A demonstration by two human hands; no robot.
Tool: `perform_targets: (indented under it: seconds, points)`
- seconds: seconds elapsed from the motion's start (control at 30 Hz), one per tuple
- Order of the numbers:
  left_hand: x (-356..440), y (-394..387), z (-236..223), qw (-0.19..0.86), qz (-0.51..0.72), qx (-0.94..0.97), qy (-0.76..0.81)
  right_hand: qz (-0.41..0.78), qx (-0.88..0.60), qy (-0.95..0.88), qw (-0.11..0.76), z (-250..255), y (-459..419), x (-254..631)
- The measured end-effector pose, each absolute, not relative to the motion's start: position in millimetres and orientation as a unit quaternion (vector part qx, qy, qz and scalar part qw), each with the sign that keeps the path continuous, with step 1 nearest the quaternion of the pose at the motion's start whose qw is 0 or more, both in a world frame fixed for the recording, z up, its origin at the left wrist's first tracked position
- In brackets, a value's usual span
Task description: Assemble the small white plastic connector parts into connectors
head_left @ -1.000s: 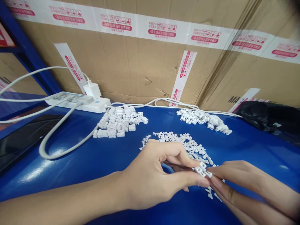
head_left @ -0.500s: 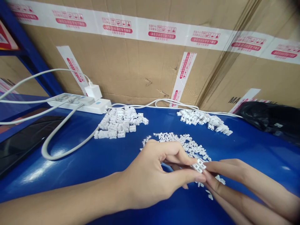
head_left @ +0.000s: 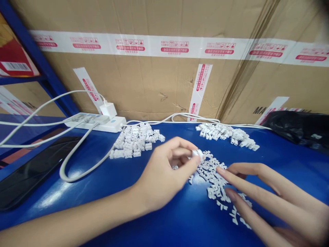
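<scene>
Between the thumb and index finger of my left hand (head_left: 167, 175) is a small white wire connector (head_left: 197, 153), slightly blurred and partly covered by the thumb. My right hand (head_left: 269, 192) hovers at or just above a scattered pile of tiny white plastic clips (head_left: 209, 168), its thumb and fingers apart. Nothing shows between those fingertips; whether they touch a clip I cannot tell. Some clips lie under and around my right fingers, and a few sit beneath my left hand.
Heaps of white connectors lie at back left (head_left: 136, 139) and back right (head_left: 226, 133). A white power strip (head_left: 113, 124) with cables and a black phone-like slab (head_left: 33, 171) occupy the left. A black plastic bag (head_left: 295, 127) rests at right, before large cardboard boxes (head_left: 144, 79).
My hands have parted. The left moved up and leftward with the connector; the right let go of it and its fingers spread over the clips. The view has tilted up slightly.
</scene>
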State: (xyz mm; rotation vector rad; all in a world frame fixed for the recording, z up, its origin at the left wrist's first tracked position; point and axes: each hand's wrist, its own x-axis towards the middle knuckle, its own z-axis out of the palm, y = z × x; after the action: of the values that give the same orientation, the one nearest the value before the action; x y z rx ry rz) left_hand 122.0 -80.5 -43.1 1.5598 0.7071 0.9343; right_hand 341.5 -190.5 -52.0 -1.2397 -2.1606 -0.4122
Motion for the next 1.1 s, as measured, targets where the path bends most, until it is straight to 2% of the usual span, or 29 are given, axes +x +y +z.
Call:
perform_targets:
  seconds: [0.1, 0.17, 0.33, 0.47, 0.57, 0.7, 0.87, 1.03, 1.1]
  points:
    - [116, -58, -24, 0.427, 0.369, 0.732, 0.383, -0.139, -0.478, -0.802, 0.331, -49, -186, 346]
    - [109, -41, -5, 0.268, 0.259, 0.809, 0.454, -0.113, -0.476, -0.803, 0.339, -45, -181, 348]
    - [87, -6, 30, 0.102, 0.137, 0.842, 0.511, -0.040, -0.506, -0.792, 0.340, -36, -171, 346]
    - [84, -8, 29, -0.021, 0.106, 0.847, 0.521, -0.074, -0.544, -0.762, 0.343, -40, -165, 362]
    - [96, -34, 18, -0.028, 0.104, 0.883, 0.457, -0.119, -0.598, -0.727, 0.315, -46, -155, 390]
    - [110, -72, 8, 0.053, 0.052, 0.935, 0.348, -0.151, -0.637, -0.707, 0.268, -54, -140, 428]
    - [102, -83, 15, 0.081, -0.024, 0.920, 0.382, -0.169, -0.626, -0.718, 0.252, -60, -128, 443]
    - [89, -78, 15, 0.109, 0.044, 0.931, 0.346, -0.180, -0.605, -0.742, 0.227, -67, -118, 441]
    - [90, -79, 13, 0.102, 0.024, 0.929, 0.354, -0.182, -0.602, -0.746, 0.220, -67, -115, 441]
